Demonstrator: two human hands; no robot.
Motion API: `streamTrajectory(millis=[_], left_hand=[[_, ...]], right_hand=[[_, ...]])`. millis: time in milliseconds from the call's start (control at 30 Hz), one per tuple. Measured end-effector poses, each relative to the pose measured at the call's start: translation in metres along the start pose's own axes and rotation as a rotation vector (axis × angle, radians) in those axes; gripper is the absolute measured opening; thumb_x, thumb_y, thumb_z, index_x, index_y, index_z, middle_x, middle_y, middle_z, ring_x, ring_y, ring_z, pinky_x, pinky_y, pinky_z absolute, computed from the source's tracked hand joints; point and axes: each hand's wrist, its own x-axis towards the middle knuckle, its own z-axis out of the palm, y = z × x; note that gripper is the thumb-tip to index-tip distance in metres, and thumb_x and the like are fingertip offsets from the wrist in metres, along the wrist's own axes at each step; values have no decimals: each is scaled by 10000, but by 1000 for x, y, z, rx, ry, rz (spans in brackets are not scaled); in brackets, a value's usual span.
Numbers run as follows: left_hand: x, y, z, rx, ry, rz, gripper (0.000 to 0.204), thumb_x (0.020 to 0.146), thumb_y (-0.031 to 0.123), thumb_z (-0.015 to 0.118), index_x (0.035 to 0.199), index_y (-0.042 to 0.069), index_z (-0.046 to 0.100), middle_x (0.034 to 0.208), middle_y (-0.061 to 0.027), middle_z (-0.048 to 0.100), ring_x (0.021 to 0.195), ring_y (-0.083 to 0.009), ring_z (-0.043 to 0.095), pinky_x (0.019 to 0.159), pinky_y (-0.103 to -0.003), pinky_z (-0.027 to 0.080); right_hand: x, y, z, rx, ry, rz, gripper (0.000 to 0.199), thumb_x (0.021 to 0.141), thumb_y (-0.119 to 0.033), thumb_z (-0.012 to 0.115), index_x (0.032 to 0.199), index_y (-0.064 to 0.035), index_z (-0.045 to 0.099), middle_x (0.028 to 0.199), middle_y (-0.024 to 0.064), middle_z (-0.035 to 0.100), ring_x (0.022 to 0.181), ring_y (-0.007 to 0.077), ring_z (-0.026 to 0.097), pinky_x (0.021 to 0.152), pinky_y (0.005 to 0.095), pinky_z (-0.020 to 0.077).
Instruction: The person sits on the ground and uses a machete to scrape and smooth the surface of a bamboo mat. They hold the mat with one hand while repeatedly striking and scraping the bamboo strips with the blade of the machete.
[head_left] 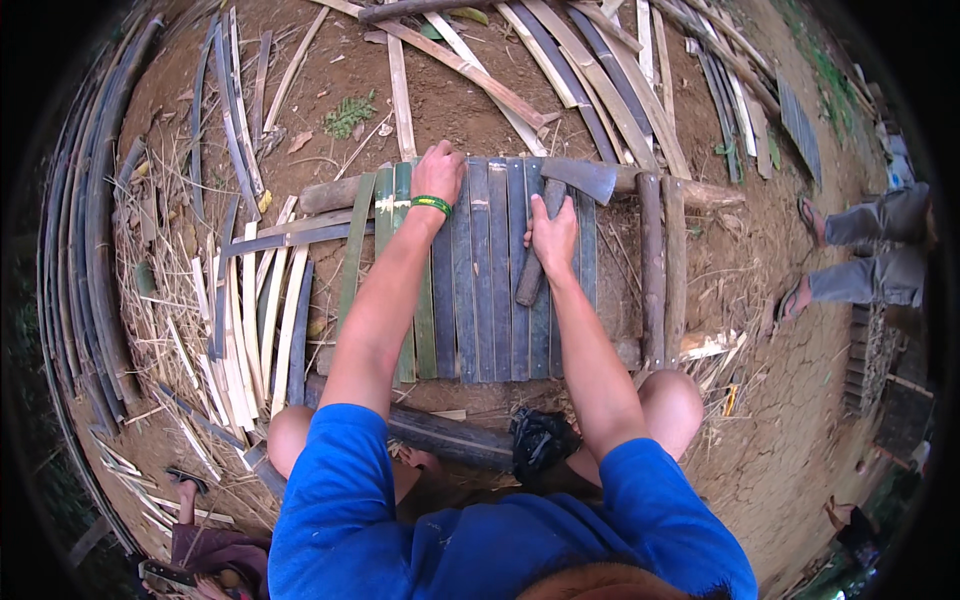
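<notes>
Plainly within right fingers (541,210), hatchet handle (531,281)

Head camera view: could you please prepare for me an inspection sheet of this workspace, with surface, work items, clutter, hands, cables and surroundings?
Surface: brown bare earth, cracked toward the right.
Work items: dark and green slats side by side, upper ends over a log; axe, blade toward the right.
Clutter: pale split strips scattered at left; black plastic bag near the knees.
Hands: left hand at the slats' upper ends, exact grip unclear; right hand around the axe's handle.
Cables: nothing seen.
Surroundings: long poles at far left; another person's legs at right.
</notes>
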Motion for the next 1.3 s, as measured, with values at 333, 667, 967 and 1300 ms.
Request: streamTrajectory(millis=[333,667,967,1300], left_hand=[[16,2,-18,-644,98,-363,176,917,72,688,1068,11,623,844,-143,741,736,-215,732,689,-328,582],[8,-9,-1,-1252,32,-525,305,871,61,788,1140,-74,737,1001,-135,775,801,-153,737,759,-274,605],[-1,7,28,-501,249,-252,209,904,189,751,1074,79,802,1008,-171,779,924,-269,744,868,-342,562],[-2,12,37,-305,350,-85,161,885,181,757,1008,90,803,1009,-134,772,947,-334,693,888,-416,537]], right_hand=[[7,3,-5,13,-27,6,503,967,-259,697,1255,107,507,652,122,651,468,191,636,408,351,502],[5,3,-3,20,-23,11,379,976,-237,695,1150,52,524,643,88,622,456,165,600,397,328,487],[4,1,-4,0,-35,26,457,968,-251,695,1214,92,520,660,110,650,471,179,634,413,343,510],[1,-3,-4,7,-13,38,379,972,-239,696,1158,53,539,643,81,619,472,159,608,410,328,501]])
